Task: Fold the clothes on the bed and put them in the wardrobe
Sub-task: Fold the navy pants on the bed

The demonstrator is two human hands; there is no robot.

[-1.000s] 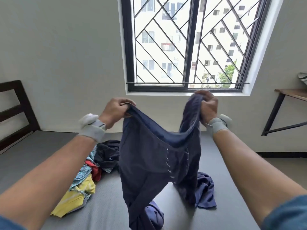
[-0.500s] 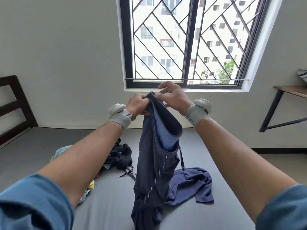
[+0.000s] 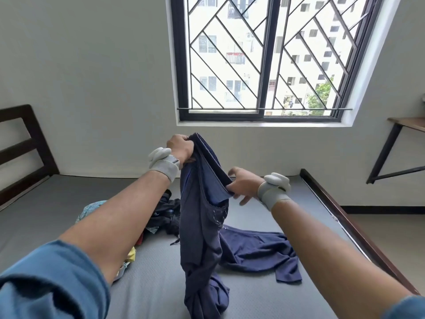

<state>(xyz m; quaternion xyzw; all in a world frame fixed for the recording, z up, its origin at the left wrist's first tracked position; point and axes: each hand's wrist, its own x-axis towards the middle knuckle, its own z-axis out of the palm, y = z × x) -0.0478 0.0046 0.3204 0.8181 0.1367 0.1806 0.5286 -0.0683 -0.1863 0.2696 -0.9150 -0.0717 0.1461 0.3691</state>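
Observation:
A navy blue garment (image 3: 202, 226) hangs in front of me above the grey bed (image 3: 57, 199), its lower end bunched on the mattress. My left hand (image 3: 181, 149) grips its top edge, held high. My right hand (image 3: 243, 185) is lower and to the right, pinching the garment's edge between thumb and fingers, the other fingers spread. Another navy garment (image 3: 259, 249) lies flat on the bed to the right. A pile of dark, teal, red and yellow clothes (image 3: 161, 215) lies behind my left forearm, partly hidden.
A dark wooden headboard (image 3: 20, 146) stands at the left and a dark bed rail (image 3: 354, 229) runs along the right edge. A barred window (image 3: 264, 58) fills the far wall. A wooden table (image 3: 409, 125) on black legs stands at the far right.
My hands came together at the garment's top, then the right hand dropped down and right along the edge. The left hand stayed high, holding the top.

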